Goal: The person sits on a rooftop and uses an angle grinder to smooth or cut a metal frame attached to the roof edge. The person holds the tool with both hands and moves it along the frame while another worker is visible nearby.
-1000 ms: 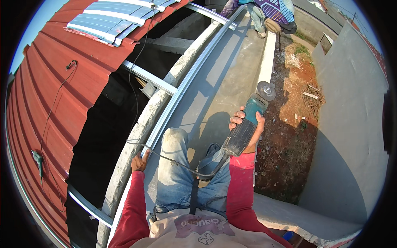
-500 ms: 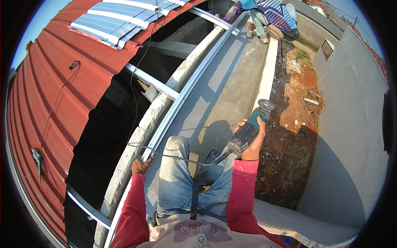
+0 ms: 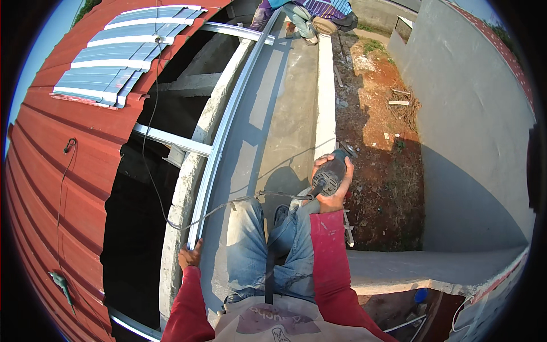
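My right hand (image 3: 342,188) is wrapped round the body of an angle grinder (image 3: 330,174), held up above my right knee. The grinder's rear end faces me; its disc (image 3: 348,149) shows only in part beyond the body. A dark cord (image 3: 242,200) runs from its rear, across my legs and over to the roof on the left. My left hand (image 3: 191,255) is closed round the near end of a long silvery metal channel (image 3: 215,157), which lies along the inner side of the gutter ledge.
Left is a dark opening (image 3: 134,228) beside a rough concrete beam (image 3: 174,245), with crossbars (image 3: 174,139). Red roofing (image 3: 57,188) holds loose sheets (image 3: 114,68) and a green power tool (image 3: 61,285). Another person (image 3: 299,17) crouches at the far end. Right, the ground (image 3: 376,188) lies lower.
The view has swung to the right. My right hand has turned the grinder so its disc points away from me, partly hidden behind the body. My left hand stays at the channel's end.
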`<state>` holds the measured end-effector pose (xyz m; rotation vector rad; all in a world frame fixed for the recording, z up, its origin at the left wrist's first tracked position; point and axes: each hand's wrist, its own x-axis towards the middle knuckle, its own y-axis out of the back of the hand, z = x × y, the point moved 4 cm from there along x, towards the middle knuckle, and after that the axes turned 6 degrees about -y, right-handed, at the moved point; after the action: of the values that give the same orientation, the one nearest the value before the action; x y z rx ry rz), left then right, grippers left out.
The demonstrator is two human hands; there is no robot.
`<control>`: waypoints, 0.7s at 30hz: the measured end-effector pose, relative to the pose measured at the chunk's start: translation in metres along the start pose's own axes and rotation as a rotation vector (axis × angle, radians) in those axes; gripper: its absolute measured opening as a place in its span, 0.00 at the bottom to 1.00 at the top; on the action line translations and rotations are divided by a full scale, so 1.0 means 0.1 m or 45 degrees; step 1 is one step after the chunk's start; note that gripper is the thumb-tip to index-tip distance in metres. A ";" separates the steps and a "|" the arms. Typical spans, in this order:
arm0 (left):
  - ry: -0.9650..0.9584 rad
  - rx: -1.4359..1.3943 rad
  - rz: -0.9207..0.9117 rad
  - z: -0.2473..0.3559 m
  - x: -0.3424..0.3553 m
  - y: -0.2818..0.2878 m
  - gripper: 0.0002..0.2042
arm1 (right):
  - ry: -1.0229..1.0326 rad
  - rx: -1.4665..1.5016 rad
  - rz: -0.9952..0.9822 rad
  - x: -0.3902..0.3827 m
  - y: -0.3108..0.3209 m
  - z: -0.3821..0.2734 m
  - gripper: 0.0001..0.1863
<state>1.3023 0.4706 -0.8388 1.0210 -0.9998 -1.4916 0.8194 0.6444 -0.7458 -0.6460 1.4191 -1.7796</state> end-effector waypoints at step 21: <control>0.090 0.100 -0.041 -0.10 0.12 -0.09 0.39 | -0.342 -0.305 0.496 0.27 -0.10 0.43 0.22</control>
<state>1.3081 0.4588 -0.8513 1.1431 -1.0023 -1.4419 0.8339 0.5987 -0.7273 -0.6507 1.4641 -1.1871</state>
